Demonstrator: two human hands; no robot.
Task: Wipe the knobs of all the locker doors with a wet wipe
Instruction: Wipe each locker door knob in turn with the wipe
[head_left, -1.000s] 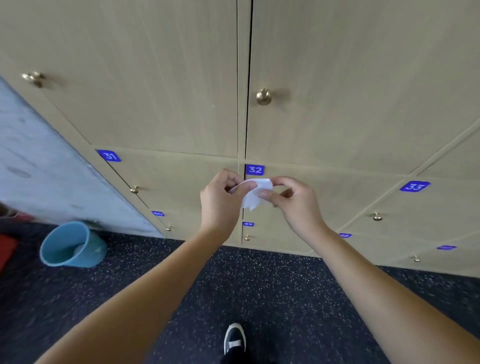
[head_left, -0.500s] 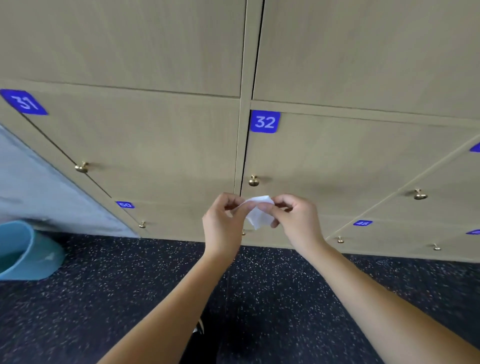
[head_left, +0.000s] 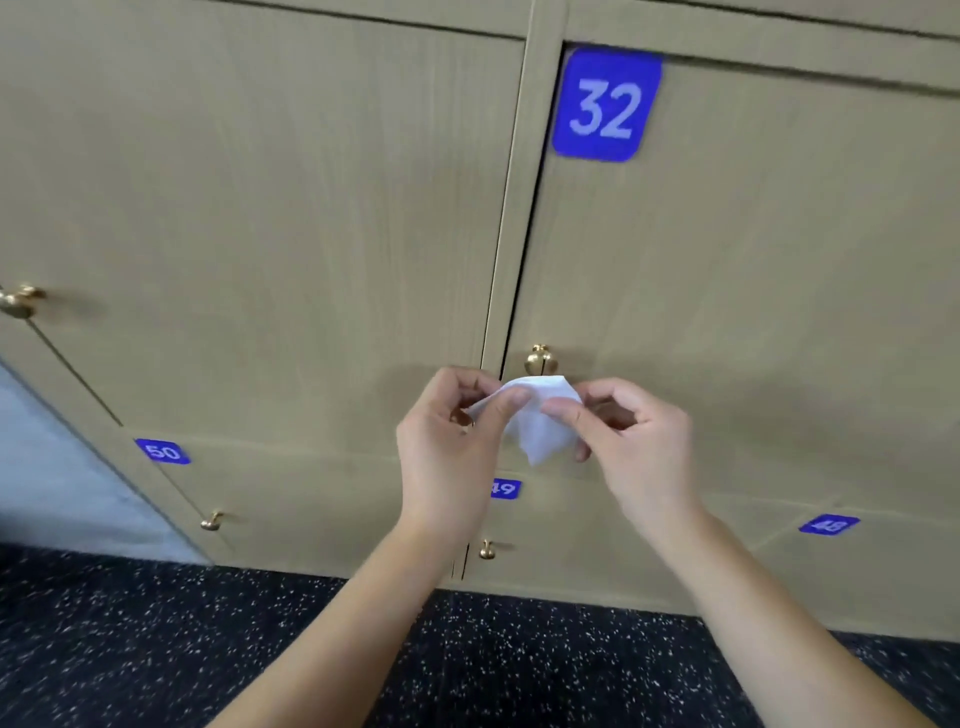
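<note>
Pale wood-grain locker doors (head_left: 260, 208) fill the far wall, meeting a dark speckled floor (head_left: 156, 649) that runs along the near edge. At upper right of centre a blue rounded square plate with the white number 32 (head_left: 606, 105) sits on its door, and just below it, beside the dark vertical gap between two doors, is a small round brass knob (head_left: 538, 359). In front of that knob, a little lower, both hands hold up a crumpled white wet wipe (head_left: 540, 423). The left hand (head_left: 452, 447) pinches the wipe's left edge between thumb and curled fingers; the right hand (head_left: 636, 441) pinches its right side with thumb and forefinger, the other fingers curled behind. The wipe seems just short of the knob, though the angle makes contact hard to judge. Another brass knob (head_left: 18, 300) shows at the far left edge. On the lower row are smaller blue plates marked 50 (head_left: 162, 451), 49 (head_left: 505, 488), partly hidden by the left wrist, and a blurred one at right that reads roughly 48 (head_left: 829, 525). Two more small brass knobs (head_left: 212, 521) (head_left: 487, 549) sit on that lower row. A strip of grey wall (head_left: 62, 467) shows at left
</note>
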